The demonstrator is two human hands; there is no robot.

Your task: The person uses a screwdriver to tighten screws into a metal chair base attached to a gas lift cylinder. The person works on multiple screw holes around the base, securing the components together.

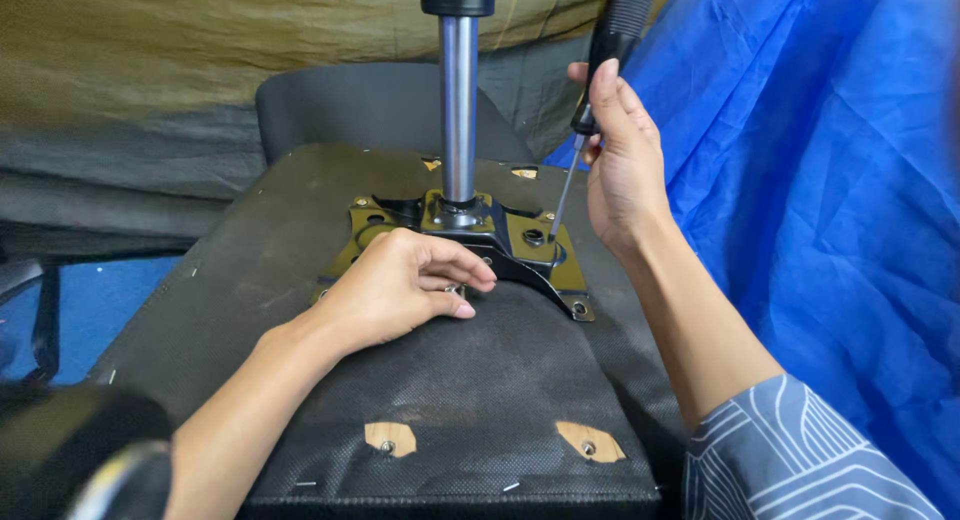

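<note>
An upturned chair seat (450, 380) covered in black fabric lies before me. A black metal mounting plate (520, 250) is fixed on it, and a shiny gas-lift column (459, 100) rises from the plate's middle. My left hand (395, 285) rests on the plate's near left corner, its fingertips pinching a small silver screw (453, 291). My right hand (622, 160) grips a screwdriver (612, 40) with a black handle. Its thin shaft slants down and the tip (551, 230) sits beside a hole on the plate's right side.
A blue tarp (820, 180) hangs on the right and an olive cloth (200, 50) covers the back. The chair's dark backrest (350, 105) lies beyond the seat. Two torn patches with bolt holes (590, 442) show near the seat's front edge. A dark rounded object (70, 450) fills the bottom left.
</note>
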